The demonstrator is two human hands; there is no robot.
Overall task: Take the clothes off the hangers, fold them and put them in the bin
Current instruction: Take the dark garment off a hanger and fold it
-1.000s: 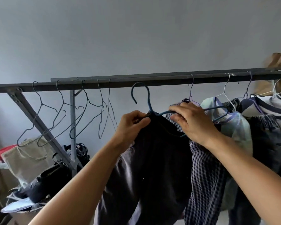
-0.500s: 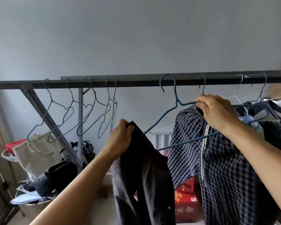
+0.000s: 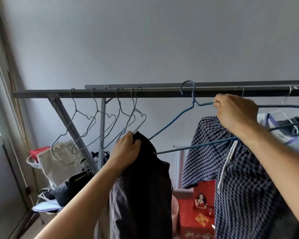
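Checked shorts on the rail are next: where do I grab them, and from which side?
Probably the gathered waistband of the navy-checked cloth shorts, from the view's left, where that edge hangs bare. The right hand, gripping the blue wire hanger, covers the band's right part.

Premises: a domestic room, in use for drying laundry and for storage.

Evidence noted:
- A grey metal clothes rail (image 3: 145,93) on a braced frame runs across a plain painted wall (image 3: 145,40).
- Several bare wire hangers (image 3: 97,121) hang at the rail's left end.
- Further right are a blue hanger (image 3: 197,145), a dark garment (image 3: 141,187) and a checked garment (image 3: 240,178).
- Household clutter lies under the rail's left end: a canvas bag (image 3: 59,161), a black bag (image 3: 71,187) and loose papers (image 3: 45,207).
- Red printed cartons (image 3: 200,213) stand low behind the clothes.
- A window frame (image 3: 0,109) edges the left side.
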